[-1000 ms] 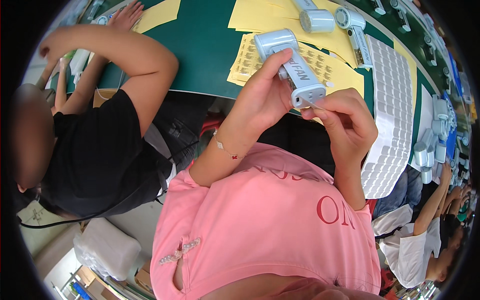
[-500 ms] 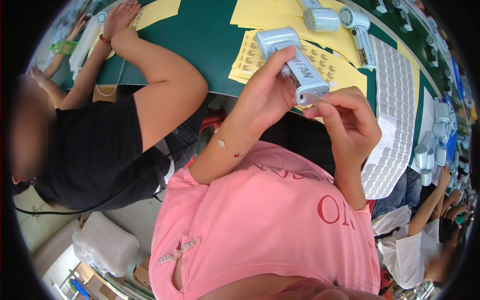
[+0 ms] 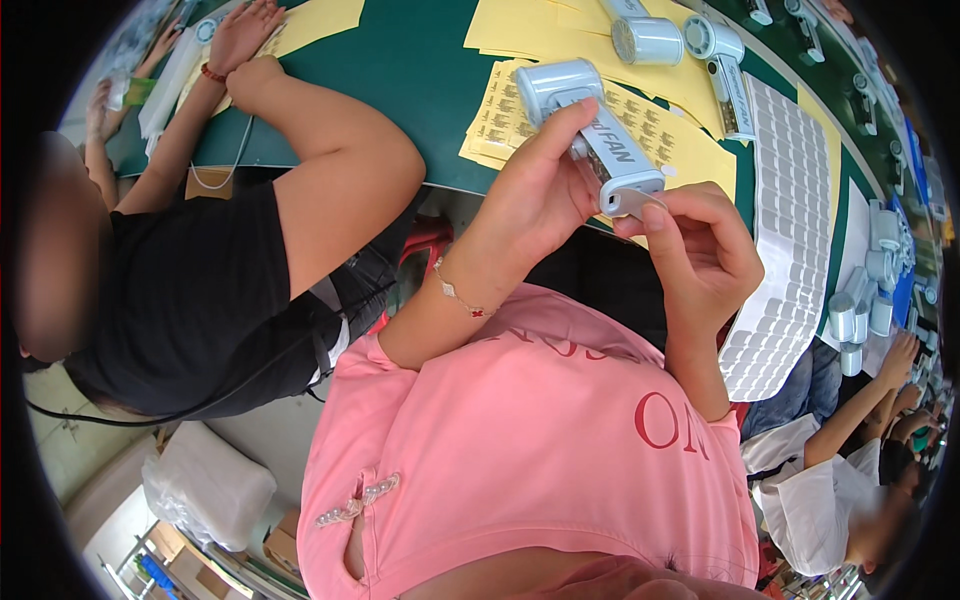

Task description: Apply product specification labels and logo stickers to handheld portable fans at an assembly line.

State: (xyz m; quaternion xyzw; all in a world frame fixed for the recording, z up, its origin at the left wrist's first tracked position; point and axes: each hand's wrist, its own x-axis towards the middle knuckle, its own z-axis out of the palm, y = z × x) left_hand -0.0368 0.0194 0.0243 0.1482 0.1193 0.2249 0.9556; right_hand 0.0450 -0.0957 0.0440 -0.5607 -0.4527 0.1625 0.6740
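A light blue handheld fan [image 3: 610, 147] lies tilted in my left hand [image 3: 542, 192], with the thumb over its handle and the fingers beneath. Its round head points away from me, and the handle's end, with a small dark port, faces my right hand [image 3: 708, 243]. Thumb and forefinger of that hand pinch a small grey sticker [image 3: 637, 204], which rests against the handle's end. How much of it is stuck down I cannot tell. Under the fan lie yellow sheets [image 3: 655, 120] with rows of small printed labels.
A long white sheet of grey stickers [image 3: 785, 240] hangs over the table edge at my right. Two more fans [image 3: 648, 40] [image 3: 733, 90] lie beyond on yellow paper. Several fans [image 3: 868, 275] stand far right. At my left, a co-worker's bent arm [image 3: 350, 140] reaches across the green table [image 3: 420, 60].
The fan and my left hand have shifted very slightly toward me and right. My right hand still pinches the sticker at the handle's end. The left co-worker's elbow has moved slightly right.
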